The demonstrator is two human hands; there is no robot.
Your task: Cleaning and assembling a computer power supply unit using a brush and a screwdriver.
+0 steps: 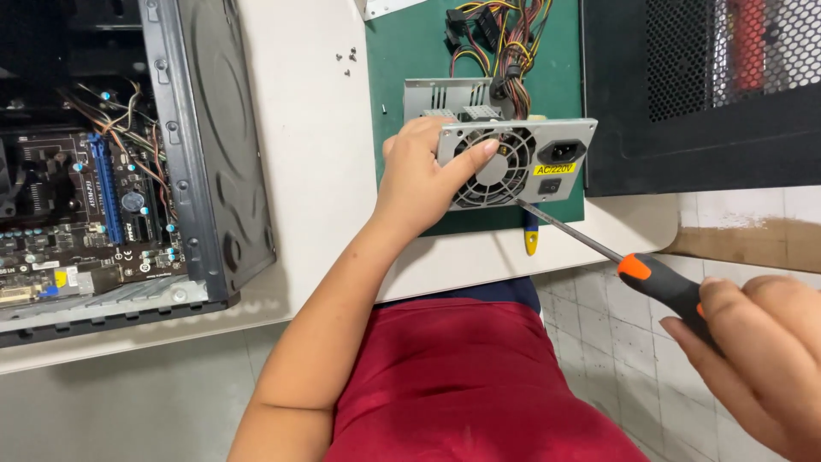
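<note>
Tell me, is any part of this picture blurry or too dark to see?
In the head view, the right hand at the corner looks soft and a bit blurred, while the left hand and the power supply are sharp. The light is even, with no glare. The open computer case is dim at the top, and the black mesh box hides its inside.

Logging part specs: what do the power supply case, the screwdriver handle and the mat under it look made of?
Power supply case: bare grey sheet metal, dull sheen, punched fan grille. Screwdriver handle: black with an orange collar, matte, probably plastic or rubber; shaft is bright steel. Mat: flat matte green, likely rubber or vinyl.
</note>
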